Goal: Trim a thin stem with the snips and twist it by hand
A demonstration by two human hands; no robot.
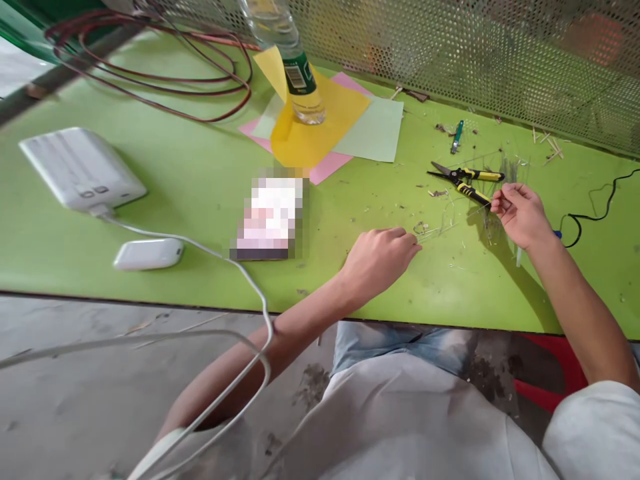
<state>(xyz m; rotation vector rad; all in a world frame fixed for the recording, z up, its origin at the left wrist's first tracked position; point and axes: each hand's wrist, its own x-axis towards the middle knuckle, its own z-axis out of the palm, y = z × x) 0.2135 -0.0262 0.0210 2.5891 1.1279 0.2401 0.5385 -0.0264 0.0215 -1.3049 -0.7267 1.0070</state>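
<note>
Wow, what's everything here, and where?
thin strands: many, silvery, right
snips: one, black and yellow, right
small tool: one, teal, beyond snips
sticks: several, pale, far right
cord: one, black, right edge
papers: several, yellow, pink, green, far middle
bottle: one, clear, on papers
cable coil: one, dark red, far left
phone: one, colour blurred, middle
power bank: one, white, left
small case: one, white, left
lead: uncounted, white, left
table: one, green, under these
mesh: one, green, far side
floor: one, grey, below
seat: one, red, lower right
shirt: one, white, bottom
jeans: one, blue, bottom
left hand: one, bare, centre
right hand: one, bare, right
</note>
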